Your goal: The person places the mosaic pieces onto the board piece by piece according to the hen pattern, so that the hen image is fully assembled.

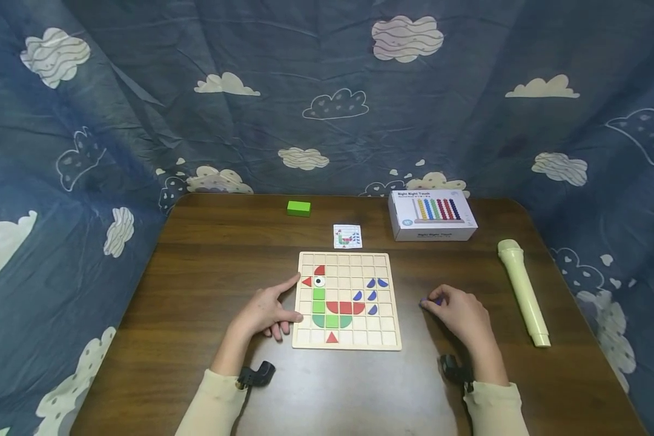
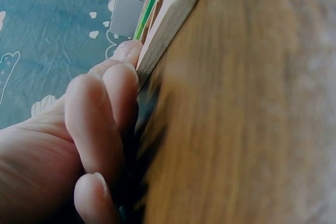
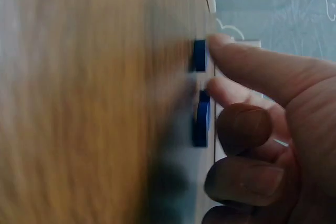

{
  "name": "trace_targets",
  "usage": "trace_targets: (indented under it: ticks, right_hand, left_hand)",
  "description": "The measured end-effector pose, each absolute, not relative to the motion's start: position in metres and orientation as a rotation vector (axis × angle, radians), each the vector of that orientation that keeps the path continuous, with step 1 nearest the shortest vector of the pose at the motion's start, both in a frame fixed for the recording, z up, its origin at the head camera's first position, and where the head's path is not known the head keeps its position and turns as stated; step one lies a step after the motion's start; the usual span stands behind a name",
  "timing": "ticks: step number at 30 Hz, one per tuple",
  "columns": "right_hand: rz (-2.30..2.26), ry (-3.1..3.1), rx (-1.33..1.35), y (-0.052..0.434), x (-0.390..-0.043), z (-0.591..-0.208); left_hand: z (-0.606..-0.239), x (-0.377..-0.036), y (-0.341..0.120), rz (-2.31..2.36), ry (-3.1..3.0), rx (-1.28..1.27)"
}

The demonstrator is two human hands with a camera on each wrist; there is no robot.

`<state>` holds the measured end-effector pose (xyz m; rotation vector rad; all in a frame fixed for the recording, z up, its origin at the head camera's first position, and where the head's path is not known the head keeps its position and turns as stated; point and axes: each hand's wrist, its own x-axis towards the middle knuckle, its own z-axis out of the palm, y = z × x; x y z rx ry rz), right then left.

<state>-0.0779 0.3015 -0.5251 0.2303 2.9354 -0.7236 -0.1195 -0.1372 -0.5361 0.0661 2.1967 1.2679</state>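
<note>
A square wooden grid board [image 1: 381, 342] lies on the table, with coloured pieces set out as a bird: red, green, an eye tile [image 1: 319, 281] and several blue half-round pieces [image 1: 373, 309] at the tail. My left hand [image 1: 267, 312] steadies the board's left edge, thumb and index finger spread along it. In the left wrist view its other fingers [image 2: 90, 124] hang loosely beside the board's rim. Right of the board, my right hand [image 1: 460, 309] is low over the table. Its thumb and index fingertips are right at two loose blue pieces [image 3: 200, 55], a small gap between those fingertips.
A small picture card [image 1: 347, 236] of the bird lies behind the board. Farther back are a green block [image 1: 298, 209] and a white box [image 1: 433, 215] with a bead-frame picture. At the right lies a pale yellow, microphone-shaped stick [image 1: 523, 293]. A cloud-patterned cloth [image 1: 327, 60] hangs behind.
</note>
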Motion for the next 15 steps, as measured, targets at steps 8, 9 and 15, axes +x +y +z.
trace_targets:
  ticks: [8, 9, 15]
  right_hand:
    - [-0.679, 2.984, 0.196, 0.2948, -0.0758, -0.5273]
    - [-0.677, 2.988, 0.196, 0.2949, -0.0754, -0.5279]
    - [-0.666, 3.023, 0.16, 0.296, -0.0749, -0.5299]
  left_hand:
    - [-0.5371, -0.1187, -0.1356, 1.249, 2.221, 0.065]
    - [-0.5368, -0.1186, -0.1354, 1.247, 2.222, 0.067]
    - [-0.5348, -0.119, -0.1356, 1.256, 2.21, 0.067]
